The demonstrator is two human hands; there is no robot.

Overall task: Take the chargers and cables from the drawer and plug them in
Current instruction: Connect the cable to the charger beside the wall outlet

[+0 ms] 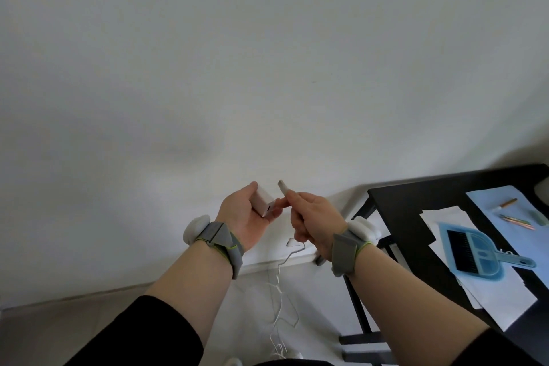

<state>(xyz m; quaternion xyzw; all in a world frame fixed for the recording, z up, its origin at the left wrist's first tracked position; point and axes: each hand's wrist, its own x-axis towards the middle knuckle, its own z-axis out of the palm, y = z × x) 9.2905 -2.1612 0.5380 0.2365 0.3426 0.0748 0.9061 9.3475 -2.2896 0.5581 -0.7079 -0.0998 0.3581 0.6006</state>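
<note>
My left hand [243, 214] grips a white charger block [263, 202], its port end turned toward my right hand. My right hand [312, 217] pinches the white plug of a cable [282, 187] between thumb and fingers; the plug tip points up and sits just right of the charger, apart from it. The thin white cable [279, 291] hangs from my right hand down to the floor in loose loops. Both wrists wear grey straps with white pods. No drawer or wall socket is in view.
A black table [416, 196] stands at the right with white papers [445, 226], a blue sheet [499, 205], a blue dustpan with brush [472, 252] and a few pens [517, 221]. A plain white wall fills the view ahead. The floor lies below with a baseboard [267, 261].
</note>
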